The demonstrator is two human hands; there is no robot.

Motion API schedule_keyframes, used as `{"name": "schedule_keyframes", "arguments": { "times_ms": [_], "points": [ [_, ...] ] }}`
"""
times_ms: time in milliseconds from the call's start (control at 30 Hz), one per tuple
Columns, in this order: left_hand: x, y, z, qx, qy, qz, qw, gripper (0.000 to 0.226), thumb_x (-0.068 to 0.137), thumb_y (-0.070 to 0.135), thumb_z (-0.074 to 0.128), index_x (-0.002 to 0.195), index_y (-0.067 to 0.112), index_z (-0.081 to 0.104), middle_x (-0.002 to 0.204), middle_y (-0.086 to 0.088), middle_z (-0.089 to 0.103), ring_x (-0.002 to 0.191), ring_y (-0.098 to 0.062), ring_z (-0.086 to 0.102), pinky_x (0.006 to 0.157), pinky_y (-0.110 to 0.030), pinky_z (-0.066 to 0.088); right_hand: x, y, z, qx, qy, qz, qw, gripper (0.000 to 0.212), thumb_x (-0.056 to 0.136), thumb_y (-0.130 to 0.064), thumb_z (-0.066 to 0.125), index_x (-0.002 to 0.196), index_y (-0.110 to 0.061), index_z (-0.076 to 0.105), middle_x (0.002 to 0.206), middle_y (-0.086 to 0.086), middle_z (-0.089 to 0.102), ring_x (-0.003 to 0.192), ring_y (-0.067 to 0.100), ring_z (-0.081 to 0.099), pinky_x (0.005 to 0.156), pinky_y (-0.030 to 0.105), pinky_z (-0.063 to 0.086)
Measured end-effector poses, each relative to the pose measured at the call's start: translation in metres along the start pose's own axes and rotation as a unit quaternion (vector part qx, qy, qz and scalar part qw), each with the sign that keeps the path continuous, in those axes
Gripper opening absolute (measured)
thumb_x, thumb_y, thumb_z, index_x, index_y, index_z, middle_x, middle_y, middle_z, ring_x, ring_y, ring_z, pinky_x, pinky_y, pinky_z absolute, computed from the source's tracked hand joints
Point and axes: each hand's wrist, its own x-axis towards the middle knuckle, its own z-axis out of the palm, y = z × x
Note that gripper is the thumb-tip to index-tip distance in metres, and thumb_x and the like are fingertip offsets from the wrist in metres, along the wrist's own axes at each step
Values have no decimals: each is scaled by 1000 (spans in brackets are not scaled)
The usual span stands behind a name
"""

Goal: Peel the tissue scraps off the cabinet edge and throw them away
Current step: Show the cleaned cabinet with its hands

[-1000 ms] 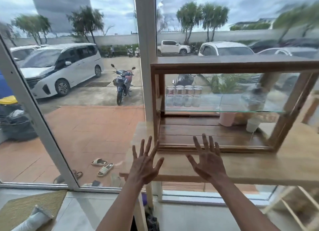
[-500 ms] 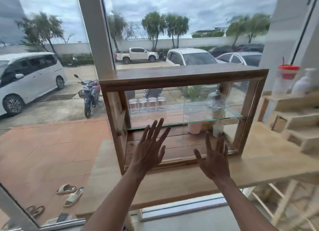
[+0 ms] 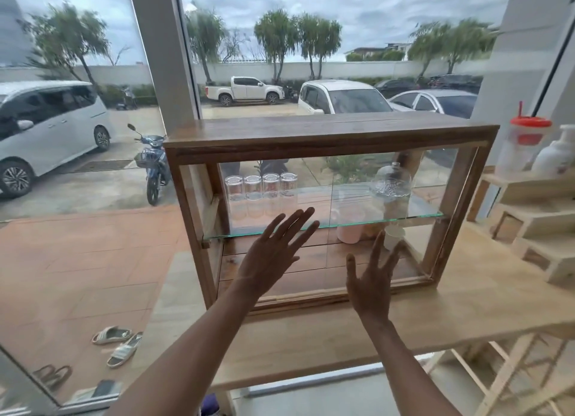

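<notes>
A wooden cabinet (image 3: pixel 326 135) with glass sides and a glass shelf stands on a light wooden table (image 3: pixel 466 297) against the window. My left hand (image 3: pixel 273 257) is raised in front of its lower left glass, fingers spread, holding nothing. My right hand (image 3: pixel 370 278) is up in front of the lower middle, fingers apart, also holding nothing. I cannot make out any tissue scraps on the cabinet's edges. Several upturned glasses (image 3: pixel 261 187) and a glass dome (image 3: pixel 392 179) sit on the shelf.
A pink pot (image 3: pixel 350 229) and a white cup (image 3: pixel 393 236) stand on the cabinet floor. A stepped wooden rack (image 3: pixel 541 229) at the right carries a red-lidded cup (image 3: pixel 522 141) and a white pump bottle (image 3: pixel 557 154). The window frame post (image 3: pixel 165 57) rises behind the cabinet.
The view has swung to the right and closer, so the cabinet now fills the middle. Both hands stay raised and spread; the left one has risen higher.
</notes>
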Motion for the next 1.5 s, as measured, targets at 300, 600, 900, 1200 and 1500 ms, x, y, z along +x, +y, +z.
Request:
{"name": "schedule_keyframes", "arguments": {
  "times_ms": [300,600,900,1200,1500],
  "points": [
    [-2,-12,2,64,38,29,997,98,89,61,54,158,19,-1,166,-6,1,153,-22,4,121,-35,26,-1,-20,19,54,39,33,997,85,93,-55,43,157,-27,-6,162,14,-23,150,40,-12,118,53,8],
    [-14,-24,2,60,29,34,997,96,91,58,54,157,19,-4,166,-7,0,153,-23,4,120,-37,26,-10,-34,30,63,31,40,997,83,97,-49,45,157,-26,-9,161,15,-26,149,40,-16,114,52,2],
    [-40,-45,4,62,9,19,998,90,94,56,50,157,20,-3,166,-9,-2,153,-26,2,123,-40,17,-25,-50,52,68,18,37,997,83,96,-56,38,156,-28,-12,161,18,-23,148,45,-14,114,68,17],
    [-61,-57,2,66,-9,-4,998,87,95,52,49,157,20,-3,166,-11,-2,153,-28,2,122,-42,20,-39,-66,64,62,6,26,998,82,97,-53,40,156,-27,-11,161,21,-20,147,50,-11,108,72,27],
    [-69,-65,1,83,-11,-10,996,90,93,53,54,158,21,-1,166,-11,1,153,-29,3,123,-43,14,-45,-72,70,28,-5,20,999,81,96,-54,38,157,-27,-9,162,19,-22,147,51,-8,90,76,43]
  ]
}}
